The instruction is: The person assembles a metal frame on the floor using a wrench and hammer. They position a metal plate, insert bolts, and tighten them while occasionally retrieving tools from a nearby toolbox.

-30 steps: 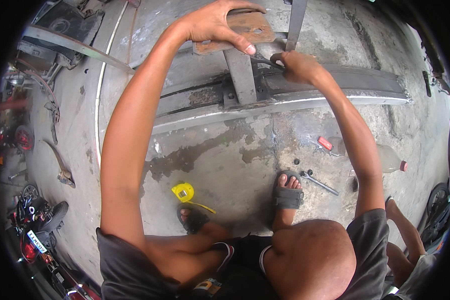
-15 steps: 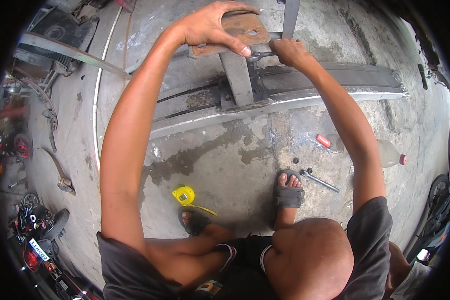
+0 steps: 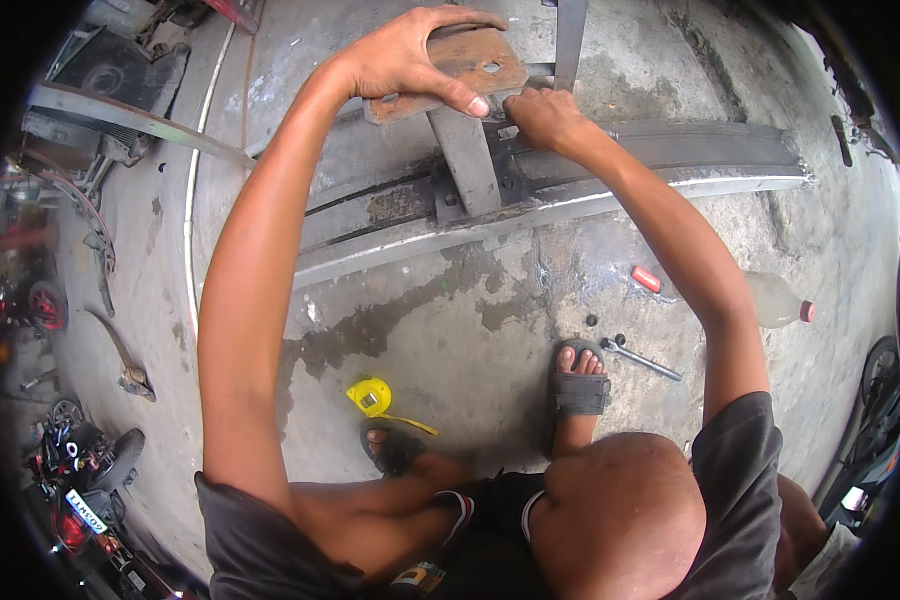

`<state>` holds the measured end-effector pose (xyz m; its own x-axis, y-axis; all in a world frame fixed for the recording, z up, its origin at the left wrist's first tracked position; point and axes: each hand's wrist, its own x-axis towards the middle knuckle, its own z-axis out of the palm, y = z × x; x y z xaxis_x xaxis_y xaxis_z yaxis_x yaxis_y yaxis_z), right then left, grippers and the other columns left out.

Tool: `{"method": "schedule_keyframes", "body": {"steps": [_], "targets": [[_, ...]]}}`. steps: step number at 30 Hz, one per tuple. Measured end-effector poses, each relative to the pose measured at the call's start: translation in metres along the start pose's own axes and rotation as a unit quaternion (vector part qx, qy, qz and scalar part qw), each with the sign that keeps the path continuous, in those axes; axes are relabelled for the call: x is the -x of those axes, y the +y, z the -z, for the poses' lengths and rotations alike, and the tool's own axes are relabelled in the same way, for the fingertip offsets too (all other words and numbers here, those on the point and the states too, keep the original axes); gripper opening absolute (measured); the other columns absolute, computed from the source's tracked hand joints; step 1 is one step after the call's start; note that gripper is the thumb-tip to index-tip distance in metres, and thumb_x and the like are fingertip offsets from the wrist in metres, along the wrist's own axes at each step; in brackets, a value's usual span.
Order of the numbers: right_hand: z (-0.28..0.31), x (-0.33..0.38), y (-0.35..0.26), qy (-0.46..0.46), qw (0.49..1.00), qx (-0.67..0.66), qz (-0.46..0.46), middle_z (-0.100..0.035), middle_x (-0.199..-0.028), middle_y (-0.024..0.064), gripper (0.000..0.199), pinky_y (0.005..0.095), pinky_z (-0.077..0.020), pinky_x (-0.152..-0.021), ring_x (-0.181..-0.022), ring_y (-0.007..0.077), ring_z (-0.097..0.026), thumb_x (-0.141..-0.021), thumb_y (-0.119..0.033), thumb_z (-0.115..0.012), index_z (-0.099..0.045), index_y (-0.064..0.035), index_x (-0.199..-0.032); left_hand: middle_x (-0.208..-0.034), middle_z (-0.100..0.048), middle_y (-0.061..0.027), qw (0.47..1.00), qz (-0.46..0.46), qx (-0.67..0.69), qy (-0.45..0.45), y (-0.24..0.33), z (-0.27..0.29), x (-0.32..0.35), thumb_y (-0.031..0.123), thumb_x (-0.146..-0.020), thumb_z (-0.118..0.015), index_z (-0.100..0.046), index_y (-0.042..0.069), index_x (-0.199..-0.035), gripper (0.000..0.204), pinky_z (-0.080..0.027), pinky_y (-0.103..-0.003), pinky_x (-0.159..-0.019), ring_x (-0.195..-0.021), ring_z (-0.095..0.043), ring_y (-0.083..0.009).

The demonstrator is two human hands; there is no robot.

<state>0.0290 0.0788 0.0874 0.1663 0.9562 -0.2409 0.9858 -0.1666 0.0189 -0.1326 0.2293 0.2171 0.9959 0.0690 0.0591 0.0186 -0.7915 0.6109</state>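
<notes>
A rusty metal plate with holes sits on top of a grey upright post. My left hand spans the plate from its left side, fingers over the far edge and thumb along the near edge. Close by the thumb tip, at the plate's near right corner, is the head of a wrench. My right hand is closed around the wrench's handle, which it mostly hides. Whatever the wrench head fits onto is too covered to make out.
A long steel beam lies across the floor below the post. Near my feet are a yellow tape measure, a ratchet handle, a red piece and a plastic bottle. A motorcycle stands at the left.
My right hand has moved left toward my left thumb with the wrench, so less of its handle shows. My left hand stays on the plate.
</notes>
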Motion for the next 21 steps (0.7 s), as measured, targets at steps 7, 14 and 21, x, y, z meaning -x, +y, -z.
{"method": "schedule_keyframes", "body": {"steps": [7, 14, 21], "targets": [[0.020, -0.016, 0.020, -0.148, 0.988, -0.048, -0.018, -0.072, -0.109, 0.0189, 0.024, 0.0446, -0.0568, -0.082, -0.103, 0.0299, -0.071, -0.081, -0.013, -0.070, -0.070, -0.0046, -0.104, -0.137, -0.060, -0.0131, 1.000, -0.011, 0.001, 0.003, -0.006, -0.005, -0.002, 0.042, -0.048, -0.089, -0.057, 0.014, -0.141, 0.102, -0.040, -0.042, -0.114, -0.127, -0.057, -0.0305], [0.013, -0.009, 0.022, -0.277, 0.915, -0.294, -0.014, -0.072, -0.110, 0.0201, 0.028, 0.0452, -0.0577, -0.078, -0.099, 0.0310, -0.072, -0.083, -0.013, -0.070, -0.068, -0.0018, -0.108, -0.131, -0.063, -0.0120, 0.999, -0.022, 0.012, 0.020, -0.008, -0.011, 0.000, 0.040, -0.049, -0.089, -0.057, 0.014, -0.141, 0.102, -0.044, -0.040, -0.110, -0.120, -0.060, -0.0286], [-0.016, -0.020, 0.016, 0.082, 0.994, -0.051, 0.048, -0.070, -0.112, 0.0176, 0.026, 0.0583, -0.0484, -0.097, -0.109, 0.0368, -0.068, -0.087, -0.011, -0.066, -0.067, -0.0101, -0.112, -0.128, -0.066, -0.0145, 1.000, -0.006, 0.002, 0.028, -0.012, -0.010, 0.002, 0.045, -0.049, -0.092, -0.058, 0.012, -0.140, 0.102, -0.046, -0.042, -0.109, -0.118, -0.063, -0.0310]]}}
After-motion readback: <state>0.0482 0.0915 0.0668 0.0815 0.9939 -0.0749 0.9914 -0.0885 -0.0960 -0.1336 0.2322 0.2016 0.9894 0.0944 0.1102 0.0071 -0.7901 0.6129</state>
